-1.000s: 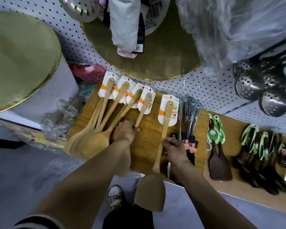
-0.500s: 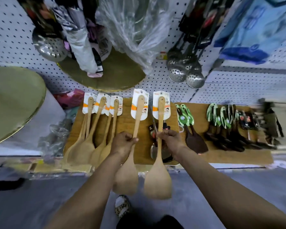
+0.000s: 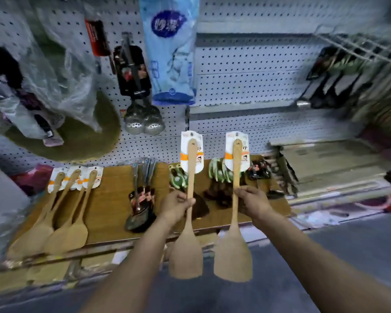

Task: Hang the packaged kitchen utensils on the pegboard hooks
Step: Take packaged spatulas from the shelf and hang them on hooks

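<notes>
I hold two packaged wooden spatulas upright in front of the white pegboard (image 3: pixel 246 71). My left hand (image 3: pixel 175 205) grips the handle of the left spatula (image 3: pixel 186 251). My right hand (image 3: pixel 253 201) grips the handle of the right spatula (image 3: pixel 234 254). Each has a white and orange card at its top, blade pointing down. Three more carded wooden spatulas (image 3: pixel 61 224) lie on the wooden board (image 3: pixel 113 195) at the left.
Metal ladles (image 3: pixel 140 208) and green-handled tools (image 3: pixel 219 172) lie on the board. Perforated skimmers (image 3: pixel 145 123), a blue package (image 3: pixel 171 53) and plastic-wrapped goods (image 3: pixel 61 71) hang on the pegboard. Dark utensils (image 3: pixel 334 82) hang at the right under a wire rack. Bare pegboard lies between.
Both hands have lifted their spatulas off the board and raised them upright. My view has swung up and to the right along the pegboard.
</notes>
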`<state>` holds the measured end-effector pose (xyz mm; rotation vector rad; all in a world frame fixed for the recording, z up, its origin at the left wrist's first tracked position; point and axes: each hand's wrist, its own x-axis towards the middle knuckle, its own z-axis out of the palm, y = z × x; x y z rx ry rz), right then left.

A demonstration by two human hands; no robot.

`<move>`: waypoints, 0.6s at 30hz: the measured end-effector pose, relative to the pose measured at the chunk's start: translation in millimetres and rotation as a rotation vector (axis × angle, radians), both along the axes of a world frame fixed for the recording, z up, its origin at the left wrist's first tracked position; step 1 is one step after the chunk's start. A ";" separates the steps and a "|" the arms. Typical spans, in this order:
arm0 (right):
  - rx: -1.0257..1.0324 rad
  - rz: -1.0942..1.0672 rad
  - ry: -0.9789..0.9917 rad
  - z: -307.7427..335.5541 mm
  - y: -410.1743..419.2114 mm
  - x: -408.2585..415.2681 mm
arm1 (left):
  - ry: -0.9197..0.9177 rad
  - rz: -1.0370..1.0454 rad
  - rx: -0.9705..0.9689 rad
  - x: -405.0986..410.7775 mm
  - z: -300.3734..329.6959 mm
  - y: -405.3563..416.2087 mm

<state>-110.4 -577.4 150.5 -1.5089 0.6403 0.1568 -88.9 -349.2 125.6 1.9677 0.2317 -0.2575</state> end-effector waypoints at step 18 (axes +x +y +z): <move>-0.005 -0.402 -0.358 83.5 -404.3 -2.8 | -0.197 -0.361 -0.161 68.2 81.9 -441.7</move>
